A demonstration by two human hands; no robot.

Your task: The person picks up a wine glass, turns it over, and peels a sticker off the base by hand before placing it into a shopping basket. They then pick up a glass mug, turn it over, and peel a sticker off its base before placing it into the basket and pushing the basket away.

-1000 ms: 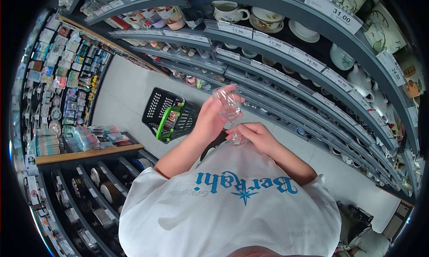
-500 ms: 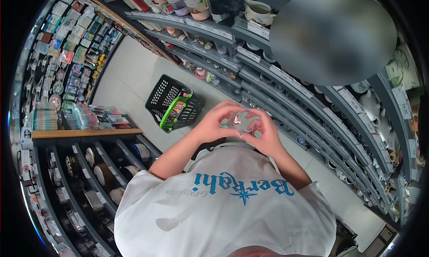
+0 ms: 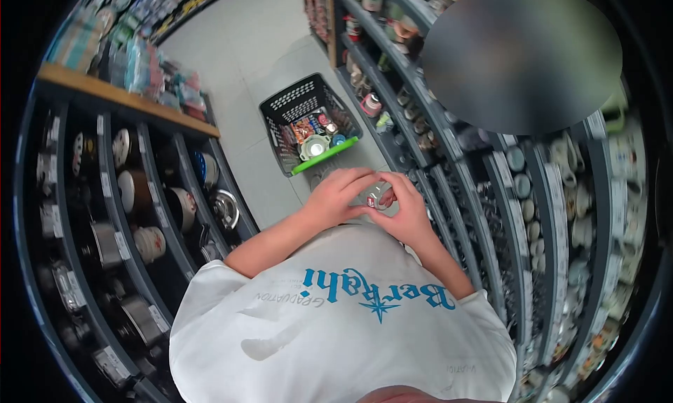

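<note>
Between my two hands is a small clear glass (image 3: 379,191) with a red label on its side. My left hand (image 3: 341,195) curls around the glass's left side, thumb and fingertips touching it. On the other side, my right hand (image 3: 404,205) has its fingers bent over the glass and its thumb close to my left thumb. Parts of the glass are hidden behind the fingers. Both hands are in front of my white shirt (image 3: 343,291), at about belly height.
Ahead on the tiled floor (image 3: 263,49) stands a black shopping basket (image 3: 272,138) with a green handle (image 3: 324,155), holding a pale pot (image 3: 315,147) and several packaged goods. Shelves with pots (image 3: 133,190) line the left; shelves of cups and mugs (image 3: 520,182) line the right. A blurred oval covers the upper right.
My view has turned, so the aisle now runs more upright and the basket's contents show. The glass has tilted in my hands, its red label now lower; both hands keep hold of it.
</note>
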